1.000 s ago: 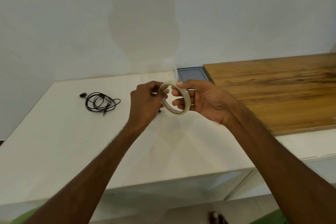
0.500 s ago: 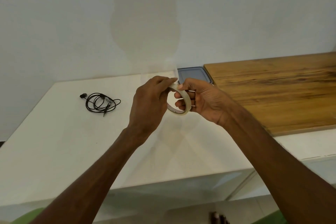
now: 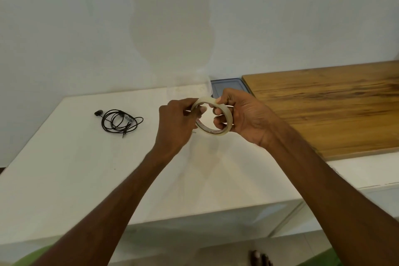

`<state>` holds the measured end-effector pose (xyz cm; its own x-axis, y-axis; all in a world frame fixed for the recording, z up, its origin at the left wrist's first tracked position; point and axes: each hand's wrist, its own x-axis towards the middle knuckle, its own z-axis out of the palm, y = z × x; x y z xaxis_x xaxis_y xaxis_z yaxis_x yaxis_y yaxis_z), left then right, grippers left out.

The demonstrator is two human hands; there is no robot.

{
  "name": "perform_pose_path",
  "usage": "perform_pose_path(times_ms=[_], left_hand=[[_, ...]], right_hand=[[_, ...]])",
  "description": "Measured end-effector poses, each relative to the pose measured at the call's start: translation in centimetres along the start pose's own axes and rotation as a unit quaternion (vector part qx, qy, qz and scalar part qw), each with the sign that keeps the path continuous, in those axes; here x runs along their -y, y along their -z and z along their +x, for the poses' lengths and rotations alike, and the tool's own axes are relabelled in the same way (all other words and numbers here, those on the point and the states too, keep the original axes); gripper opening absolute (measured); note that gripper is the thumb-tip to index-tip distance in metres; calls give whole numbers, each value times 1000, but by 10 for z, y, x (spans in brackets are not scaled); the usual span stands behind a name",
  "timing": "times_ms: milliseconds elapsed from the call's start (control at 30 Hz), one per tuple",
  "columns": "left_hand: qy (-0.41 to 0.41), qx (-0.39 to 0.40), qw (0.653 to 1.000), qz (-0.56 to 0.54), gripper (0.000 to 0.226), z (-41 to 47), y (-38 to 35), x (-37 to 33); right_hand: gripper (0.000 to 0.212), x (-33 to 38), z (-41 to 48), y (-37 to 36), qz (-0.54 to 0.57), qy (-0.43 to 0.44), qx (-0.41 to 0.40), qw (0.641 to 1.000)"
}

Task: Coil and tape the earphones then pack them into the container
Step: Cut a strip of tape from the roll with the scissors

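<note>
The black wired earphones [image 3: 119, 121] lie in a loose, untidy coil on the white desk [image 3: 75, 168], one earbud sticking out at the coil's upper left and the plug end trailing toward the near side. They lie well apart from both hands, off to the left of the left hand [image 3: 174, 123], with nothing touching them. Both forearms reach forward over the desk and meet above its middle, where they hold a thin cream roll of tape [image 3: 218, 133] between them. The left hand pinches the roll's left rim with curled fingers. The right hand [image 3: 246, 119] grips the right side, thumb on top and fingers curled through the ring. Just behind the hands stand a clear plastic container [image 3: 190, 86] and a blue-grey lid [image 3: 228, 85], beside a brown wooden board [image 3: 323, 103].
</note>
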<state>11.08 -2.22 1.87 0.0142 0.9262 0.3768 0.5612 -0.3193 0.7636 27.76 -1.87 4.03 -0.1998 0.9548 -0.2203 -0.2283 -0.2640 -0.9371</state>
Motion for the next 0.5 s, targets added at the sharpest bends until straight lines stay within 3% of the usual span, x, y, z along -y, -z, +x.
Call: perform_pose_path(times_ms=[233, 367, 500], left_hand=[[-91, -37, 995, 13, 22, -2, -1, 1], [-64, -41, 997, 33, 19, -1, -1, 1], [16, -26, 999, 10, 15, 2, 1, -1]], right_hand=[[14, 0, 0, -3, -4, -10, 11, 1000], [17, 2, 0, -1, -25, -16, 27, 999], [21, 6, -2, 3, -5, -14, 74, 997]])
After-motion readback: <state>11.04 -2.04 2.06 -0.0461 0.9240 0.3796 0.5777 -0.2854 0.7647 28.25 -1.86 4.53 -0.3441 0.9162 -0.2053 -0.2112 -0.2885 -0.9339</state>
